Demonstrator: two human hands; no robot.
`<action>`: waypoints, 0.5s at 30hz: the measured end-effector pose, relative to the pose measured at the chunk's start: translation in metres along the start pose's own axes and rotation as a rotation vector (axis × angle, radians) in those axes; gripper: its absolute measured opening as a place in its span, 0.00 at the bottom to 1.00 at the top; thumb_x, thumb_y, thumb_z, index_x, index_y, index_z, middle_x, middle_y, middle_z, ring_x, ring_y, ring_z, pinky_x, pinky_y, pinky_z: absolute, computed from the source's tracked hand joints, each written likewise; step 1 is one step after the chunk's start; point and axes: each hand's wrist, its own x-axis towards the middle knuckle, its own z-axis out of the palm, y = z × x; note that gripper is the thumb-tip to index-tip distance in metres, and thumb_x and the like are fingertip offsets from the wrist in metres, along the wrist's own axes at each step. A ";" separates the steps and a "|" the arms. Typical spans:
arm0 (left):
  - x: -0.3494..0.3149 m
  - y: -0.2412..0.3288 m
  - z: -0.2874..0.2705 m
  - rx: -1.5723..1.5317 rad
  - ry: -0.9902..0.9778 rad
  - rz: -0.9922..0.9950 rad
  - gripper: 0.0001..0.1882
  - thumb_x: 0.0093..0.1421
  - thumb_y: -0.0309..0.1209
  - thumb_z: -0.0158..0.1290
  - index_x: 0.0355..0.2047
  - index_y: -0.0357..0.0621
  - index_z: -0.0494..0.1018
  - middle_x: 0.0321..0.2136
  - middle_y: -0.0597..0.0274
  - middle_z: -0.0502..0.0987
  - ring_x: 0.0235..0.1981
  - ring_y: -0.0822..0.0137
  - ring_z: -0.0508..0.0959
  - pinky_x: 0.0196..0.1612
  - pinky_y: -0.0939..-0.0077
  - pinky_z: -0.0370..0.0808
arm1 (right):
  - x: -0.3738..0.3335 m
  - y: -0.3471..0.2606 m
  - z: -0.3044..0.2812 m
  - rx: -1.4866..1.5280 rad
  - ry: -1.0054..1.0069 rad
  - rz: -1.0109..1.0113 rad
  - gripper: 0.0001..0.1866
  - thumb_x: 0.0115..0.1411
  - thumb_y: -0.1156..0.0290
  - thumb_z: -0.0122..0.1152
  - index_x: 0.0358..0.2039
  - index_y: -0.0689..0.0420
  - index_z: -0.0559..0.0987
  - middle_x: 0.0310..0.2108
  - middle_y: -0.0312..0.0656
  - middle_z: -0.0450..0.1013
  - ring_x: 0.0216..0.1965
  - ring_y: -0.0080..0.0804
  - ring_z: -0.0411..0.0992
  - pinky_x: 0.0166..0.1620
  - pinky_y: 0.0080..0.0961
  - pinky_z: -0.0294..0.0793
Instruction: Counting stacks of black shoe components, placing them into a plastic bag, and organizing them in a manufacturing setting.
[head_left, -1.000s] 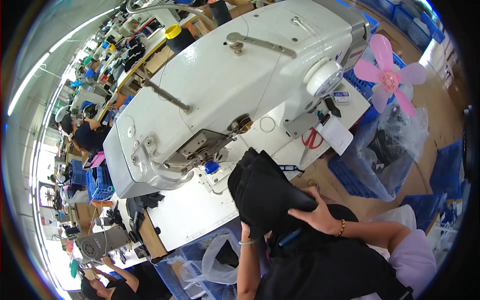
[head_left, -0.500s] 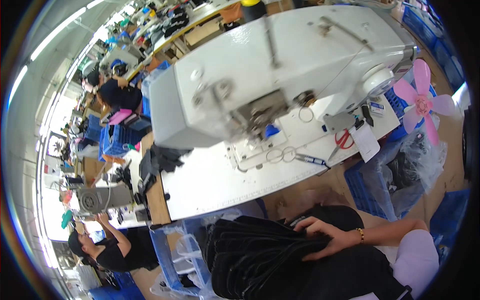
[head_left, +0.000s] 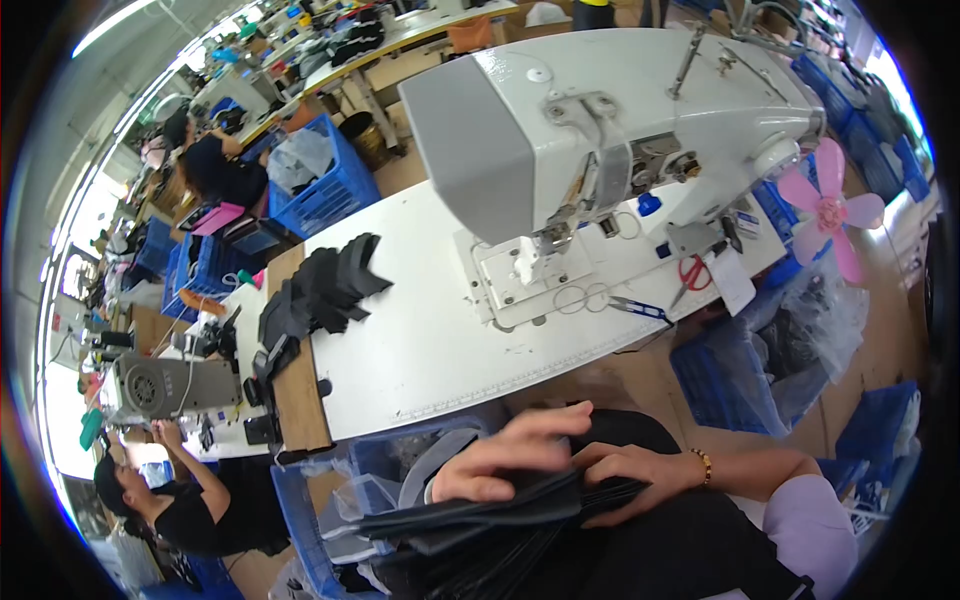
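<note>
In my lap lies a sheaf of black fabric pieces, stacked flat and partly blurred. My right hand, with a gold bracelet at the wrist, is closed round its right end. Just above the sheaf, my left hand has its fingers stretched out to the right and smeared a little by motion. It holds nothing that I can see; whether it touches the top piece I cannot tell. Beyond my hands, a white sewing machine stands on the white table.
Dark fabric pieces lie fanned out at the table's left. Red-handled scissors and a blue-handled thread snipper rest near its front edge. A pink fan is at the right. Blue crates flank me; a person works at left.
My left hand has come into view over the black fabric pieces. The sheaf now lies flatter and lower, with my right hand still on its end. My view has shifted, showing more of the table.
</note>
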 end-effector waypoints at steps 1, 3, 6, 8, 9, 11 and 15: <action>0.001 -0.002 -0.016 -0.010 -0.216 -0.018 0.26 0.59 0.40 0.38 0.49 0.30 0.66 0.57 0.36 0.55 0.63 0.44 0.46 0.61 0.47 0.33 | 0.001 -0.002 -0.006 -0.001 -0.086 0.089 0.25 0.49 0.72 0.66 0.45 0.53 0.63 0.50 0.48 0.61 0.46 0.41 0.68 0.46 0.28 0.70; -0.004 0.001 -0.029 -0.051 -0.456 -0.099 0.25 0.59 0.36 0.32 0.44 0.29 0.71 0.53 0.34 0.62 0.62 0.39 0.48 0.60 0.43 0.30 | 0.006 -0.006 -0.027 0.130 -0.240 0.250 0.26 0.51 0.71 0.64 0.48 0.56 0.64 0.55 0.45 0.58 0.49 0.39 0.66 0.50 0.30 0.67; -0.019 0.004 -0.028 -0.071 -0.355 -0.134 0.25 0.56 0.34 0.33 0.41 0.28 0.73 0.46 0.31 0.68 0.54 0.33 0.61 0.59 0.44 0.39 | 0.005 0.028 -0.096 0.366 -0.503 0.444 0.19 0.52 0.75 0.60 0.46 0.60 0.71 0.48 0.43 0.67 0.47 0.32 0.67 0.51 0.29 0.67; -0.020 0.002 -0.028 -0.067 -0.324 -0.084 0.25 0.56 0.34 0.32 0.42 0.29 0.73 0.46 0.32 0.68 0.51 0.36 0.64 0.58 0.46 0.45 | 0.007 0.094 -0.143 -0.064 0.129 0.695 0.15 0.54 0.74 0.55 0.43 0.60 0.72 0.39 0.46 0.71 0.38 0.39 0.73 0.43 0.31 0.71; -0.021 0.002 -0.030 -0.066 -0.316 -0.092 0.25 0.56 0.34 0.32 0.42 0.29 0.72 0.46 0.32 0.68 0.51 0.36 0.64 0.57 0.46 0.46 | 0.017 0.127 -0.167 -0.759 0.273 0.740 0.14 0.52 0.74 0.56 0.40 0.64 0.72 0.34 0.51 0.70 0.34 0.45 0.73 0.38 0.33 0.72; -0.027 0.005 -0.034 -0.079 -0.273 -0.088 0.24 0.57 0.33 0.32 0.43 0.31 0.72 0.48 0.37 0.68 0.55 0.43 0.60 0.59 0.51 0.45 | 0.028 0.200 -0.204 -1.336 0.552 0.568 0.16 0.53 0.73 0.51 0.39 0.71 0.68 0.40 0.57 0.67 0.31 0.50 0.71 0.36 0.36 0.73; -0.033 0.004 -0.031 -0.090 -0.221 -0.074 0.25 0.57 0.34 0.31 0.44 0.31 0.72 0.49 0.36 0.67 0.55 0.42 0.60 0.59 0.51 0.45 | 0.004 0.285 -0.266 -1.268 0.636 0.819 0.16 0.54 0.74 0.46 0.43 0.69 0.67 0.45 0.59 0.63 0.37 0.52 0.71 0.38 0.39 0.73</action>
